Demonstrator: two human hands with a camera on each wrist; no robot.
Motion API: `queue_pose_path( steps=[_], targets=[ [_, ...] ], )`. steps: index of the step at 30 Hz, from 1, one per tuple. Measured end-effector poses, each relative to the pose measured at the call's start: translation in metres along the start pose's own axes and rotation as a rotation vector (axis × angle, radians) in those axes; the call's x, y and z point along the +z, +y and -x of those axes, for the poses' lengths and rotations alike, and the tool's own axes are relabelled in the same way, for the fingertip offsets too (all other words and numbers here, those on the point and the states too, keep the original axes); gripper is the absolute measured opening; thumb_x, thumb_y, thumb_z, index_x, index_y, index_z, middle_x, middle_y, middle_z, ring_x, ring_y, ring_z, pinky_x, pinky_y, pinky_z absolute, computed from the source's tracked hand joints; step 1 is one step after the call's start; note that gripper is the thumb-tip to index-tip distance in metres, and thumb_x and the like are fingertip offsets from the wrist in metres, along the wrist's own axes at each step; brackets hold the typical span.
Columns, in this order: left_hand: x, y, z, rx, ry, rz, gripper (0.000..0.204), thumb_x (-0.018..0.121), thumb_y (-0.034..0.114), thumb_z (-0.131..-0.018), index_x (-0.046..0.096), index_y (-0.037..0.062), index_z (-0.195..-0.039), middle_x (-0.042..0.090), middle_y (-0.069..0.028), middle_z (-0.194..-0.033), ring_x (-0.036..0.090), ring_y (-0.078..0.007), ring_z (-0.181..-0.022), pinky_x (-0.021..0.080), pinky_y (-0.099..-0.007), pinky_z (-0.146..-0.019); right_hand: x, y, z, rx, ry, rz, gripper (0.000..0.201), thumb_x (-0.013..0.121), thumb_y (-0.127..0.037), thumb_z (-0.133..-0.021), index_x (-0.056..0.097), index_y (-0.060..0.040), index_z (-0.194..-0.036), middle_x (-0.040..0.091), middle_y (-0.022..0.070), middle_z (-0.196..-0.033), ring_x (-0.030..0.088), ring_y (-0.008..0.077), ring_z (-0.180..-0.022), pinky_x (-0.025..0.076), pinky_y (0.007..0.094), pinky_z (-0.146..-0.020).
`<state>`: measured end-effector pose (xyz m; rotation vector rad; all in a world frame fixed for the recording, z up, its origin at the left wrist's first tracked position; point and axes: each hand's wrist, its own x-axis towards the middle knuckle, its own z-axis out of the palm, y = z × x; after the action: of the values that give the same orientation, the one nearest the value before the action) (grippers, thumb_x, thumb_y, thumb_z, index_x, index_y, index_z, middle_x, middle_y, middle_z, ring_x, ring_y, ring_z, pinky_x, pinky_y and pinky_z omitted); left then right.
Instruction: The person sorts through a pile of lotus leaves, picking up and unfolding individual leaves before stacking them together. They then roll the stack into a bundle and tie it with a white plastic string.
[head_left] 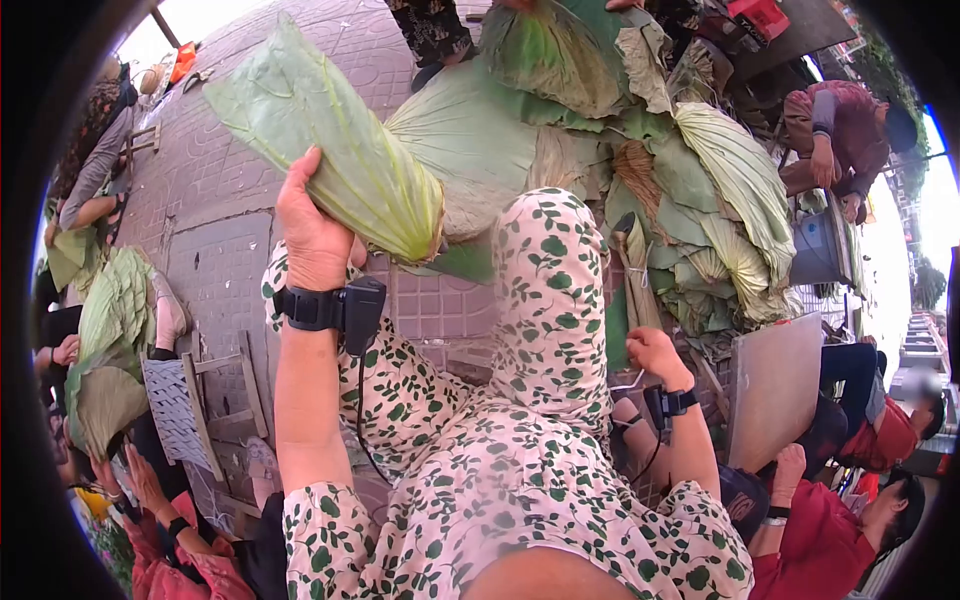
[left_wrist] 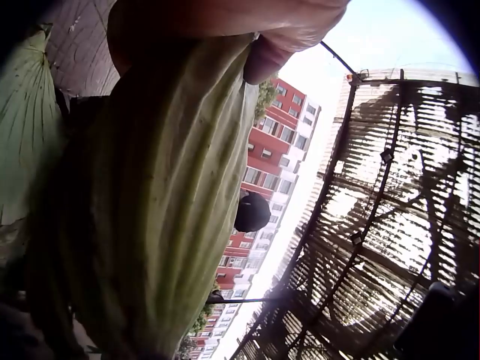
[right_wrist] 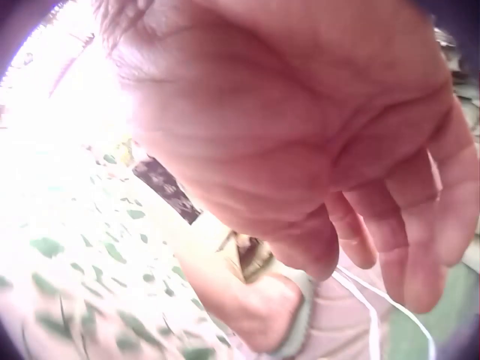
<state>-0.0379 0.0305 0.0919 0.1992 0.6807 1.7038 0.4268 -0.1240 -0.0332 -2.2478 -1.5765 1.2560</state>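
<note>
My left hand (head_left: 315,230) grips a folded bundle of large green lotus leaves (head_left: 345,140), raised over the paving in front of my left knee. Its gathered, ribbed end points toward my knees and its wide end to the upper left. In the left wrist view the pleated bundle (left_wrist: 165,187) fills the space below the fingers. My right hand (head_left: 655,355) is beside my right knee, fingers curled. White string (right_wrist: 367,296) hangs from between its thumb and fingers in the right wrist view.
Spread lotus leaves (head_left: 460,130) lie ahead, and a large leaf pile (head_left: 720,190) is to the right. A tied roll (head_left: 635,265) lies beside my right knee. A woven stool (head_left: 180,405) and a board (head_left: 772,390) stand at the sides. Other people sit around.
</note>
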Motion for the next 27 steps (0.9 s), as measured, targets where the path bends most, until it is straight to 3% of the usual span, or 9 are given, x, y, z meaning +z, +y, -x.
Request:
queue_pose_path(
  steps=[4, 6, 8, 11, 17, 19, 20, 23, 27],
  targets=[
    [-0.002, -0.004, -0.002, -0.046, -0.001, 0.004, 0.036, 0.056, 0.016, -0.083, 0.052, -0.0023, -0.114, 0.058, -0.0132, -0.112, 0.055, -0.0279, -0.103, 0.041, -0.0412, -0.094, -0.053, -0.114, -0.003, -0.306, 0.235, -0.418, 0.025, 0.053, -0.011, -0.088, 0.055, 0.0016, -0.110, 0.063, 0.0062, -0.083, 0.059, 0.0107, -0.067, 0.047, 0.0242, -0.062],
    [-0.003, -0.005, -0.004, -0.054, -0.005, 0.003, 0.035, 0.056, 0.015, -0.083, 0.052, -0.0023, -0.113, 0.058, -0.0131, -0.111, 0.055, -0.0279, -0.102, 0.042, -0.0410, -0.093, -0.075, -0.169, 0.006, -0.532, 0.256, -0.664, 0.025, 0.052, -0.012, -0.090, 0.054, 0.0003, -0.111, 0.064, 0.0056, -0.086, 0.059, 0.0088, -0.073, 0.047, 0.0220, -0.065],
    [-0.004, -0.006, -0.005, -0.085, -0.024, 0.002, 0.034, 0.056, 0.016, -0.083, 0.053, -0.0025, -0.112, 0.059, -0.0135, -0.109, 0.056, -0.0279, -0.099, 0.043, -0.0409, -0.092, -0.090, -0.219, 0.017, -0.756, 0.138, -0.845, 0.023, 0.052, -0.012, -0.091, 0.054, -0.0003, -0.111, 0.064, 0.0062, -0.090, 0.059, 0.0085, -0.076, 0.047, 0.0219, -0.067],
    [-0.004, -0.006, -0.004, -0.085, -0.066, 0.015, 0.032, 0.055, 0.016, -0.084, 0.055, -0.0029, -0.109, 0.060, -0.0140, -0.107, 0.057, -0.0274, -0.098, 0.044, -0.0406, -0.092, -0.092, -0.281, 0.020, -0.916, 0.014, -0.851, 0.026, 0.052, -0.013, -0.091, 0.053, -0.0004, -0.113, 0.063, 0.0069, -0.095, 0.060, 0.0098, -0.080, 0.047, 0.0229, -0.071],
    [-0.001, -0.007, 0.000, -0.127, -0.143, 0.041, 0.032, 0.052, 0.017, -0.085, 0.055, -0.0039, -0.108, 0.061, -0.0145, -0.104, 0.059, -0.0270, -0.095, 0.045, -0.0396, -0.090, -0.031, -0.350, -0.032, -0.893, -0.196, -0.419, 0.042, 0.054, -0.021, -0.090, 0.044, -0.0009, -0.126, 0.055, 0.0103, -0.117, 0.054, 0.0150, -0.104, 0.043, 0.0271, -0.085],
    [0.000, -0.009, 0.001, -0.129, -0.168, 0.053, 0.032, 0.051, 0.018, -0.085, 0.055, -0.0043, -0.108, 0.061, -0.0148, -0.103, 0.059, -0.0270, -0.094, 0.046, -0.0393, -0.089, -0.015, -0.365, -0.047, -0.865, -0.384, -0.230, 0.055, 0.056, -0.030, -0.089, 0.037, -0.0011, -0.132, 0.048, 0.0104, -0.125, 0.049, 0.0158, -0.112, 0.040, 0.0300, -0.092],
    [0.000, -0.011, 0.000, -0.136, -0.178, 0.041, 0.033, 0.050, 0.019, -0.084, 0.055, -0.0045, -0.108, 0.062, -0.0149, -0.102, 0.060, -0.0268, -0.094, 0.046, -0.0389, -0.089, -0.008, -0.370, -0.051, -0.879, -0.394, -0.224, 0.055, 0.056, -0.030, -0.089, 0.037, -0.0011, -0.132, 0.048, 0.0104, -0.125, 0.049, 0.0158, -0.112, 0.040, 0.0300, -0.092],
    [0.004, -0.010, 0.001, -0.131, -0.185, 0.065, 0.031, 0.050, 0.021, -0.084, 0.057, -0.0029, -0.104, 0.063, -0.0129, -0.098, 0.060, -0.0240, -0.090, 0.047, -0.0353, -0.085, 0.005, -0.380, -0.059, -0.774, -0.747, -0.401, 0.072, 0.057, -0.042, -0.086, 0.032, 0.0064, -0.133, 0.046, 0.0171, -0.126, 0.045, 0.0229, -0.117, 0.039, 0.0354, -0.096],
    [0.013, -0.007, 0.007, -0.102, -0.209, 0.060, 0.031, 0.049, 0.024, -0.085, 0.058, -0.0001, -0.103, 0.063, -0.0104, -0.095, 0.060, -0.0208, -0.086, 0.047, -0.0317, -0.081, 0.000, -0.390, -0.059, -0.762, -0.794, -0.396, 0.067, 0.056, -0.040, -0.087, 0.036, 0.0066, -0.131, 0.048, 0.0151, -0.124, 0.048, 0.0206, -0.112, 0.040, 0.0333, -0.093]
  ],
)
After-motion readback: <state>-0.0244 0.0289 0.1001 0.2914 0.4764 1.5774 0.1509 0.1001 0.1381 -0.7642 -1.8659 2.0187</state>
